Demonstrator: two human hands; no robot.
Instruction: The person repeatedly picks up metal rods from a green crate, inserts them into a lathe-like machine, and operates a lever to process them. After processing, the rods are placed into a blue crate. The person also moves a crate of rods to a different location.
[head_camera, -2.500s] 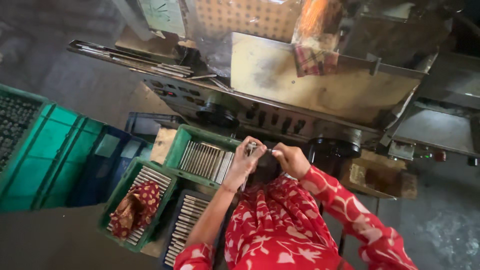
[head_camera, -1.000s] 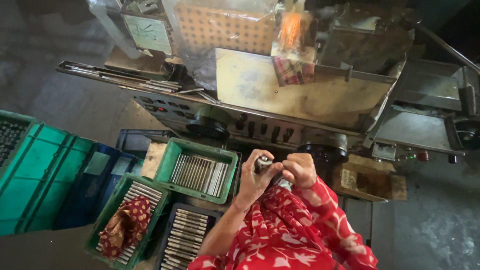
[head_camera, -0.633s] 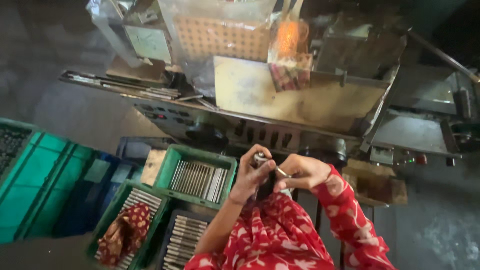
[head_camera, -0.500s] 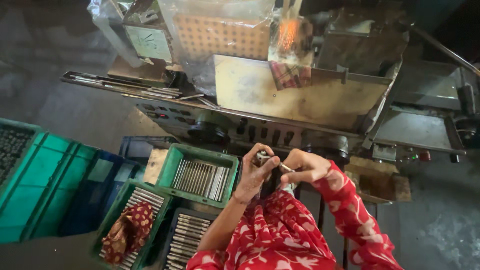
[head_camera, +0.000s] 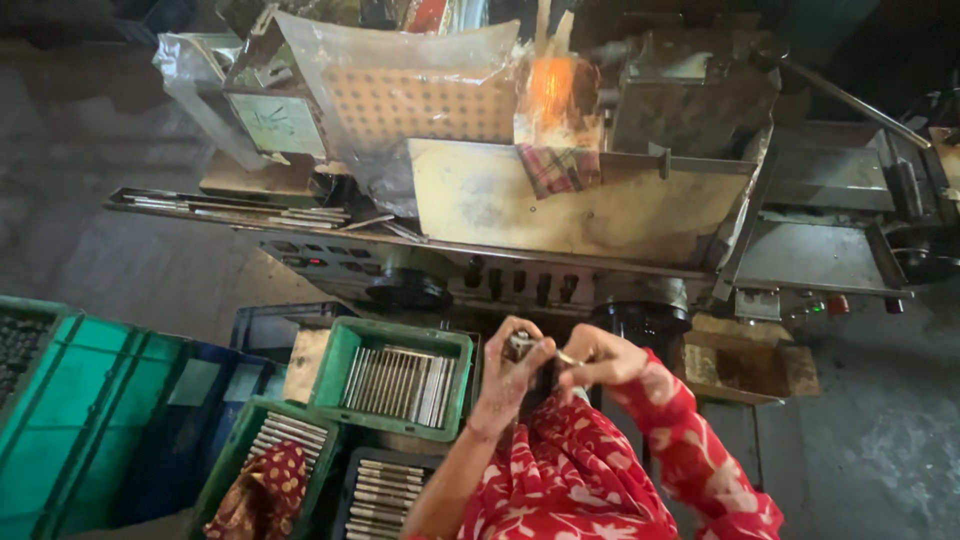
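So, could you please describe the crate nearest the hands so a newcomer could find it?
Below the big grey machine, left of the left hand, sits a green crate. Its metal rods lie in one neat row, and unlike the crate below, no red cloth covers them.

Seen from above, the left hand (head_camera: 508, 372) and the right hand (head_camera: 598, 358) meet close together over a small metal part (head_camera: 530, 347), fingers curled around it. Both sleeves (head_camera: 690, 450) are red with a white flower print. Just left of the hands sits a green crate (head_camera: 390, 338) of metal rods (head_camera: 400, 384) laid side by side. A second crate below it holds a red patterned cloth (head_camera: 262, 492). A grey machine (head_camera: 580, 215) stands beyond the hands.
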